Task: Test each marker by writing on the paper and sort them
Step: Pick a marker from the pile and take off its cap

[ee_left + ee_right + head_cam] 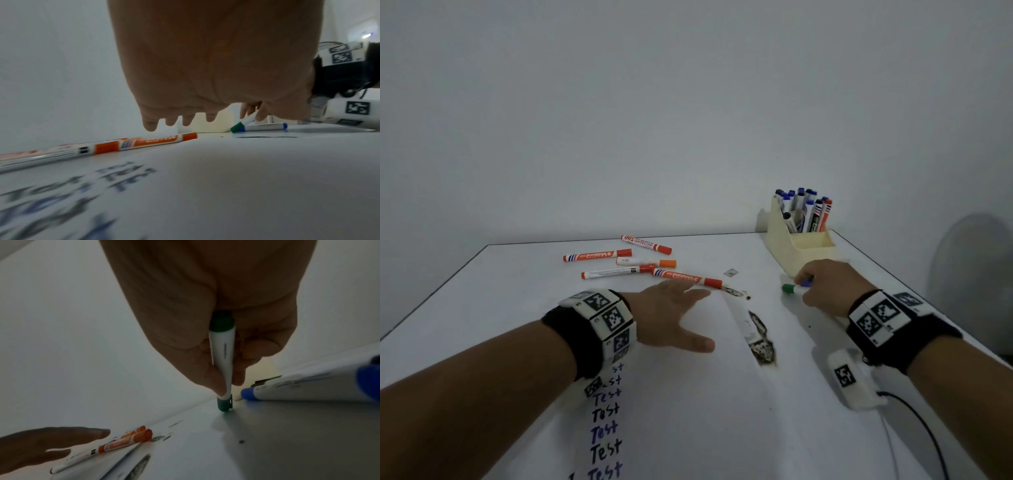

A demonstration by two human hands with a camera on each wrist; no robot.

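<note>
Right hand (825, 287) pinches a green marker (223, 356), likely lifting it to test; left hand (667, 315), fingers spread, steadies the paper (705, 394) beneath

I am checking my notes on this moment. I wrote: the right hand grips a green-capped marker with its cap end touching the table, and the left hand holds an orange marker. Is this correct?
Not quite. The left hand holds nothing: its fingers lie spread and open over the paper, near an orange marker, as the head view shows. The right hand does grip the green-capped marker, cap end on the table.
</note>
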